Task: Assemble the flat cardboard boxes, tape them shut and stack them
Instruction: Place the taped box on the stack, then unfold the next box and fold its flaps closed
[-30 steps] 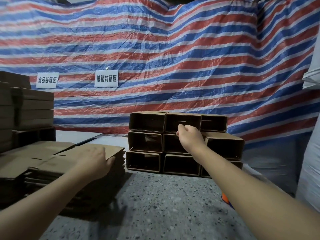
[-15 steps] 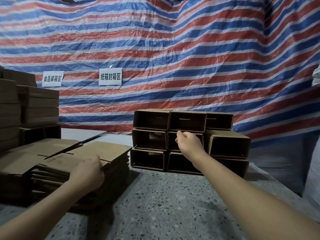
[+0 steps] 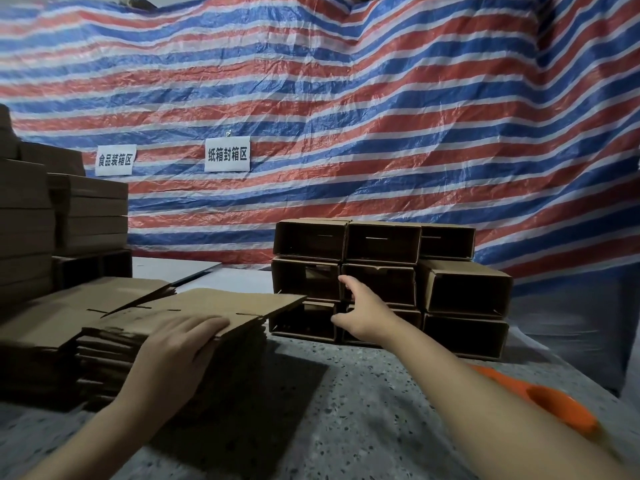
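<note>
Head view, left to right: the left hand [image 3: 173, 344] lies with straight fingers flat on the top sheet of the flat cardboard pile [image 3: 156, 323], left of the assembled box stack [image 3: 384, 278] on the speckled counter [image 3: 329, 410]. The right hand [image 3: 363, 311] reaches with loose, spread fingers to the stack's middle row, its grip holding nothing. An orange tool [image 3: 554, 403] lies right of that forearm.

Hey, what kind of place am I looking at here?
Probably a makeshift packing workshop: a pile of flat cardboard blanks, stacked open boxes on a speckled worktable, and paper zone signs on a striped tarp.
</note>
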Demonstrator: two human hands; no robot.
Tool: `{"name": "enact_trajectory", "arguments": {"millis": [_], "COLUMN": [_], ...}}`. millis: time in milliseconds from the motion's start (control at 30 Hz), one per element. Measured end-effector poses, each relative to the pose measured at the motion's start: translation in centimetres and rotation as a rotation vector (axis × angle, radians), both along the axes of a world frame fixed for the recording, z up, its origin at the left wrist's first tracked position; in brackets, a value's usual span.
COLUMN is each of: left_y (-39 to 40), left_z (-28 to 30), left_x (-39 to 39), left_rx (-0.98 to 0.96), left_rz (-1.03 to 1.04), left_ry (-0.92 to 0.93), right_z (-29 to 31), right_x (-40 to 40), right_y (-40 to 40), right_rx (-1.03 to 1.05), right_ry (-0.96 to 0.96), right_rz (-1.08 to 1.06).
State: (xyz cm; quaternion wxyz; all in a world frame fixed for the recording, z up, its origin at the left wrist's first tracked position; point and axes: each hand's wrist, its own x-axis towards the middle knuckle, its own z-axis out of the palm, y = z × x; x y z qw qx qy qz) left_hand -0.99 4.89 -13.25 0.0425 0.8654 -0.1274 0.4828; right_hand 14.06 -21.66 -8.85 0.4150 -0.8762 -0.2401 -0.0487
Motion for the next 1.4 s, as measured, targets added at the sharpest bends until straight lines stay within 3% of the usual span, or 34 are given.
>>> {"name": "enact_trajectory", "arguments": {"millis": [167,300,433,567,800,1167,1400], "left_y": [-1.3,-2.4,-4.2,-6.2,-10.5,-13.7,-13.6], "left_z": [3.7,6.8,9.1,10.7,9.9,5.6,2.5], "left_x": [-1.4,-1.8,0.3,3.0,8.2,12.4,14.5], "left_rx": [-0.177,-0.457,-0.943,-1.168,-1.214,-1.310,-1.335], "left_rz": [-0.222,-0.419,-0.629,-0.707,-0.746,-0.816,-0.758], "left_ry": [-0.106,-0.092,0.100,0.285,0.480,0.532,0.656], "right_z": [1.4,3.4,4.9,5.9,5.2,0.3,-4.1], "right_x": [0.3,0.2,-0.8,-1.4,-1.3,0.1,1.6], "right_y": [-1.0,-2.3,-4.6,-7.1,-12.4,-16.2,-15.2], "right_rx": [0.145,0.550,0.747,0.774,0.756,0.839,0.812], "right_ry": [-0.052,-0.002,0.008,-0.051,0.022,-0.045,-0.004], "right_rz": [0.042,0.119,0.174,0.055,-0.255,-0.220,-0.363]}}
